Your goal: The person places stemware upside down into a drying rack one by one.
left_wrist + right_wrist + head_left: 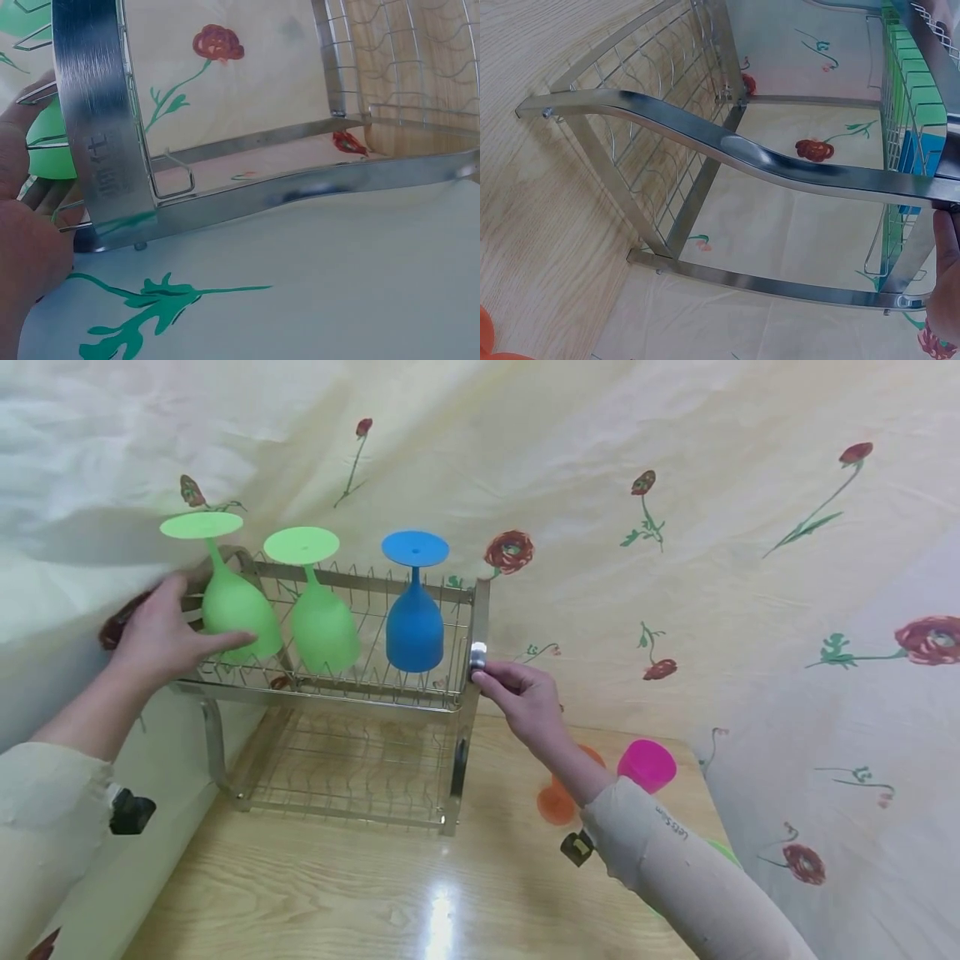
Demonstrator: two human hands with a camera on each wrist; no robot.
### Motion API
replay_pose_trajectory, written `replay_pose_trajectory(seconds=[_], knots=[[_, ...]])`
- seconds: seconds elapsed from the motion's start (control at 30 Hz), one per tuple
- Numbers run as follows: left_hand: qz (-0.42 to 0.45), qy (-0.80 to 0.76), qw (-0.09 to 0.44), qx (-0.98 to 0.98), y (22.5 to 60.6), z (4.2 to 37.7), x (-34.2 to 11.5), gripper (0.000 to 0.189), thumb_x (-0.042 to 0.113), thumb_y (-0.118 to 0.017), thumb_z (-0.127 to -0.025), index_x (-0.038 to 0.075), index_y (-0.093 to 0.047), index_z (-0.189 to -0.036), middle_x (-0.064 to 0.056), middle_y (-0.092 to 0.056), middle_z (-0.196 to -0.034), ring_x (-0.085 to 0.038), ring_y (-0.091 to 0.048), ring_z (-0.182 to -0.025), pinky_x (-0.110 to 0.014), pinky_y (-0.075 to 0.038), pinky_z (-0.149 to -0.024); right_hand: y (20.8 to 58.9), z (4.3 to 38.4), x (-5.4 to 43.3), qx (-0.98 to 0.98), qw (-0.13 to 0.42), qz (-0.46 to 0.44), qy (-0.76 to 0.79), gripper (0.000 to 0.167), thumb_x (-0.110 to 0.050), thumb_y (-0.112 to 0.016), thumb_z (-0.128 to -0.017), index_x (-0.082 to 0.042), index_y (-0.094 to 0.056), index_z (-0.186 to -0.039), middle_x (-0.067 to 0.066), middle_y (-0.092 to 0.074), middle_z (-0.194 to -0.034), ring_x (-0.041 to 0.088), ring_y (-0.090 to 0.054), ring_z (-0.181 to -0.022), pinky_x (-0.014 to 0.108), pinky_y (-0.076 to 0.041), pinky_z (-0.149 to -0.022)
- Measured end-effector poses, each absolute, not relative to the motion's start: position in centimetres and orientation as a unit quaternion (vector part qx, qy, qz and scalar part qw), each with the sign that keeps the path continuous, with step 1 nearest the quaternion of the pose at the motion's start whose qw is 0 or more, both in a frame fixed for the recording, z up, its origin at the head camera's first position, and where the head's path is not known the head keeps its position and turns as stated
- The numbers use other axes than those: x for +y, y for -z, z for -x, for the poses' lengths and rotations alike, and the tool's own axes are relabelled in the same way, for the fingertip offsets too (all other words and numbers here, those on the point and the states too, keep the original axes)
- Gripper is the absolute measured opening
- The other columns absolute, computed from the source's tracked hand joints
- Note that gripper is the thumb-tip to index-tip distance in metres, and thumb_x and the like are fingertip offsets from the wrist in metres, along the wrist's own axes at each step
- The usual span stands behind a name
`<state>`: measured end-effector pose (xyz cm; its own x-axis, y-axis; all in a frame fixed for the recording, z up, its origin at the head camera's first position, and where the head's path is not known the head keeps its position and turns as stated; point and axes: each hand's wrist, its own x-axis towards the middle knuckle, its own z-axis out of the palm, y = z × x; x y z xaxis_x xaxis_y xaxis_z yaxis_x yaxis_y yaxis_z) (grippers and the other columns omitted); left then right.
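Observation:
On the upper tier of a metal dish rack (375,700), two green goblets and a blue goblet (415,631) stand upside down. My left hand (161,639) holds the leftmost green goblet (232,602), its thumb across the front of the bowl. The other fingers lie at the goblet's left side, partly hidden; in the left wrist view the rack's front rail (97,112) covers part of them. The second green goblet (325,627) sits just right of it. With thumb and fingers, my right hand (528,697) grips the rack's right end near the upper tier.
The rack's lower wire tier (345,768) sits close over the wooden table (322,877). Right of it, an orange goblet (557,805) shows partly behind the right forearm, beside a pink cup (647,766). Flower-printed cloth (712,568) hangs behind and beside the table.

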<state>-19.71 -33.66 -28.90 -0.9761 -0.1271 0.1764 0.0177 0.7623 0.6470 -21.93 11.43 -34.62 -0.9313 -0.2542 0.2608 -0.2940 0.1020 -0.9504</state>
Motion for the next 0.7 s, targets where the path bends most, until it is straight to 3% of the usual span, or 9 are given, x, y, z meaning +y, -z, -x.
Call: replay_pose_trajectory(seconds=[0.4,0.7], knots=[[-0.026,0.333,0.102,-0.937,29.2,19.6,-33.9,0.108,0.041,-0.089,-0.09,0.0,-0.026,-0.167,-0.034,-0.035,-0.165,-0.059,-0.035,-0.147,-0.076,-0.03,-0.119,34.7,21.8,11.4,-0.743,0.02,-0.189,-0.642,0.02,-0.002,-0.076,-0.098,0.008,-0.077,-0.116,0.02,-0.079,-0.112,0.012,-0.077,-0.093,0.03,-0.066,-0.088],[-0.065,0.371,0.127,-0.918,29.3,17.8,-33.4,0.108,0.051,-0.084,-0.091,0.008,-0.024,-0.17,-0.024,-0.033,-0.17,-0.055,-0.041,-0.147,-0.071,-0.038,-0.117,34.6,21.8,11.3,-0.747,0.018,-0.187,-0.638,0.021,-0.003,-0.076,-0.099,0.007,-0.077,-0.117,0.018,-0.079,-0.112,0.014,-0.077,-0.094,0.031,-0.066,-0.089]])
